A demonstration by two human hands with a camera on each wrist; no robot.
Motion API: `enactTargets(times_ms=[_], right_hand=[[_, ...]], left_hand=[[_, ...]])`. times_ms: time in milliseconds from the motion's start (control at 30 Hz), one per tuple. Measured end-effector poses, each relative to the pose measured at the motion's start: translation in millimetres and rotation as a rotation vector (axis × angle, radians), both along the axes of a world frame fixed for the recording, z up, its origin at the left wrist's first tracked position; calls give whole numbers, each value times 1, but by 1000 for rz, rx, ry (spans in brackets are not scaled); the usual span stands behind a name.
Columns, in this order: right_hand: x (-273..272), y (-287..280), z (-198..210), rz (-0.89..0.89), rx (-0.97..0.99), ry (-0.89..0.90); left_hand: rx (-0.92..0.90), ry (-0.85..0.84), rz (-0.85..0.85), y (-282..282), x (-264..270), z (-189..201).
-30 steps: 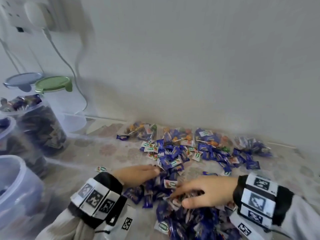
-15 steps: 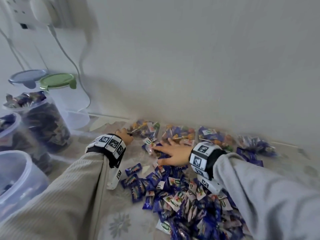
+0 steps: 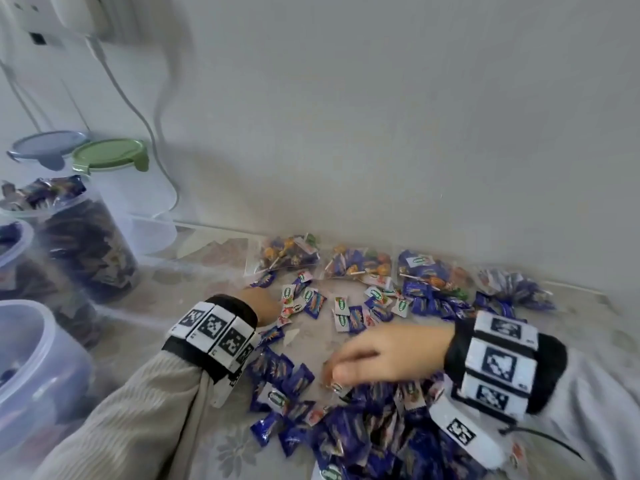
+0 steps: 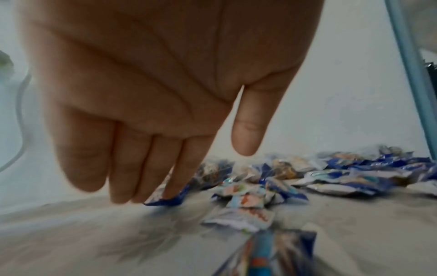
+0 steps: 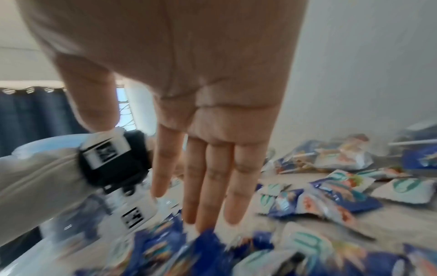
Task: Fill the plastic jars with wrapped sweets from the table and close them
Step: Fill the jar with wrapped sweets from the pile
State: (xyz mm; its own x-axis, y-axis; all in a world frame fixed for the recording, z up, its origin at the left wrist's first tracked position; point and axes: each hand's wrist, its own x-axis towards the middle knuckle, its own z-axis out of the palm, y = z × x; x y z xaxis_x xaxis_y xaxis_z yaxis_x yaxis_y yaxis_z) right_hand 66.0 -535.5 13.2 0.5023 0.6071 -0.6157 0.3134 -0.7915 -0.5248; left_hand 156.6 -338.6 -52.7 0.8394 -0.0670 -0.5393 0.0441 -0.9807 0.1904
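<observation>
Wrapped sweets (image 3: pixel 363 441), mostly blue, lie heaped on the table in front of me, and more sweets (image 3: pixel 343 310) are scattered farther back. My left hand (image 3: pixel 265 304) lies flat at the left of the scatter. Its straight fingers (image 4: pixel 151 168) touch a blue sweet (image 4: pixel 170 200). My right hand (image 3: pixel 381 355) reaches left over the near heap, its straight fingertips (image 5: pixel 208 214) pressing on blue sweets (image 5: pixel 208 237). An open plastic jar (image 3: pixel 52 344) stands at the near left. Behind it a jar (image 3: pixel 90 244) is filled to the brim with sweets.
Clear bags of lollipops (image 3: pixel 287 254) (image 3: pixel 360 265) (image 3: pixel 429 268) line the wall. Two more jars at the far left carry a blue lid (image 3: pixel 45 147) and a green lid (image 3: pixel 110 155). A white cable (image 3: pixel 138 109) hangs down the wall. Another jar (image 3: pixel 14 237) sits at the left edge.
My right hand has drawn back from the far sweets towards the near heap. My left hand has come back a little from the lollipop bags.
</observation>
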Motion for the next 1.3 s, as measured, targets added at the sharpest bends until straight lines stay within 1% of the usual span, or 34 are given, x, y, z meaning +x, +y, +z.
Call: enactTargets(times_ms=[33,100,167,200,300,367,433,500,600,633,667,767,800,867,933,967,1033,1100,1200,1300], right_hand=[[7,-2,2,-67,20,-59],[25,-9,-4,-186,16,-177],[44,-18,-15,-251,-55,-262],[53,-21,-21,-261,-102,-271],[60,-25,-35,-263,-189,-184],[57,-23,-40,-259,-188,-123],[51,-21,-42,-246,-191,-83],[42,-19,-41,-202,-193,-69],[25,-25,-33,-148,-158,-60],[21,-30,-30,-168,-127,-61],[18,-35,-26,-203,-97,-82],[23,-50,-24,-311,-61,-229],[28,-56,-25,-335,-90,-272],[39,-68,-32,-360,-212,-321],[46,-77,-40,-361,-349,-290],[48,-80,-44,-355,-377,-249],[44,-81,-51,-342,-376,-169],[35,-80,-54,-333,-331,-127],[14,-78,-52,-268,-243,-84],[-10,-75,-51,-249,-197,-42]], left_hand=[[6,-30,-30,-3,-1,6],[-15,-77,-16,-4,2,8],[-31,-109,14,-3,10,3],[-21,-97,17,-2,13,0],[3,-67,9,-1,14,-3],[-36,-48,-17,-3,11,-3],[-91,-7,-79,-8,1,-1],[-130,84,-145,-15,-13,2],[-143,223,-291,-24,-38,15],[-143,219,-313,-25,-43,20],[-158,180,-307,-25,-47,26],[-254,-4,-208,-27,-41,36],[-269,-41,-182,-30,-35,37],[-219,-48,-205,-34,-21,34],[-145,4,-216,-41,-11,27],[-114,32,-219,-45,-10,22],[-69,60,-251,-54,-13,11],[38,87,-369,-58,-19,5],[14,137,-524,-60,-42,3],[-81,242,-541,-63,-68,13]])
